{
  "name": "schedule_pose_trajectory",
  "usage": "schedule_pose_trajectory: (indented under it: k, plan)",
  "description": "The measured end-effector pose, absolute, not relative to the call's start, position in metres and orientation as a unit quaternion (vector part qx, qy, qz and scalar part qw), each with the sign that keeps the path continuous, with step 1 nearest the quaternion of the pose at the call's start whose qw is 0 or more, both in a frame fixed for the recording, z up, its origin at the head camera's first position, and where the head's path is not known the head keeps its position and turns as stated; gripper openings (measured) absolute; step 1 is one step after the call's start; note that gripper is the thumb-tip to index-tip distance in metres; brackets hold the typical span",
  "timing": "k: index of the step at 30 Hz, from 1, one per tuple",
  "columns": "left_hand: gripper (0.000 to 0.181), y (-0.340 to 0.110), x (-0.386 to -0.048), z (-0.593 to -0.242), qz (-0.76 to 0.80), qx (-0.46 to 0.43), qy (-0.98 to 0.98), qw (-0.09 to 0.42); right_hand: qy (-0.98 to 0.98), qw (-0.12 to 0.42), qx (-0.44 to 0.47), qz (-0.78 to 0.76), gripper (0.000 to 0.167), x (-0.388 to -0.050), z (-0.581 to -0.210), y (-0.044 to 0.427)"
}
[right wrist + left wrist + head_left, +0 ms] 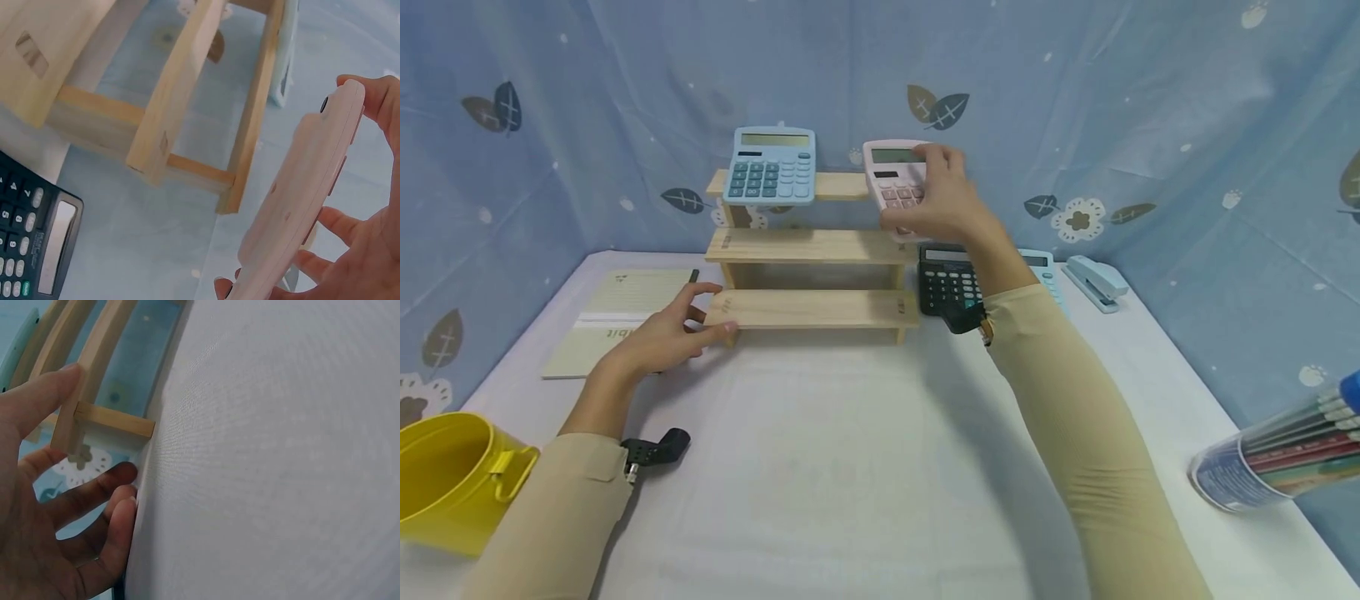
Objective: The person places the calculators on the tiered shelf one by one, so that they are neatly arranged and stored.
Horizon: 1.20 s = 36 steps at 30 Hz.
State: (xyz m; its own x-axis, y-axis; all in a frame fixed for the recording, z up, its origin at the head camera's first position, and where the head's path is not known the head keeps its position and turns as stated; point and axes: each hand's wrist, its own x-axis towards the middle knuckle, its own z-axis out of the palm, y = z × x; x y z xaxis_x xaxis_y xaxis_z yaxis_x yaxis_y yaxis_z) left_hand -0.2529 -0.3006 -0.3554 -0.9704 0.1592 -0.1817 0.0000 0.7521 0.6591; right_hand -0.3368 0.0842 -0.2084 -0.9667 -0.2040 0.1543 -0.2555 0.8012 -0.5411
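Beige sleeves (1090,450) extend toward a wooden rack (808,244). Left hand (662,335) pinches its lowest board (812,308); right hand (951,200) holds a pink calculator (893,177) aloft near the top tier (841,186). Loosening fingers could, I judge, drop it; a bump could dislodge the blue calculator (772,167).

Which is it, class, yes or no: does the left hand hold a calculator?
No: the left hand grips the left end of the lowest wooden shelf.
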Motion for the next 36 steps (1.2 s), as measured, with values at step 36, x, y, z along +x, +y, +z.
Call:
schedule_pose_trajectory:
  k: [36]
  plan:
    - [0.094,-0.300,-0.254,-0.357,0.353,0.042,0.926,0.125,-0.968,0.012,0.097,0.231,0.090,-0.372,-0.210,0.030]
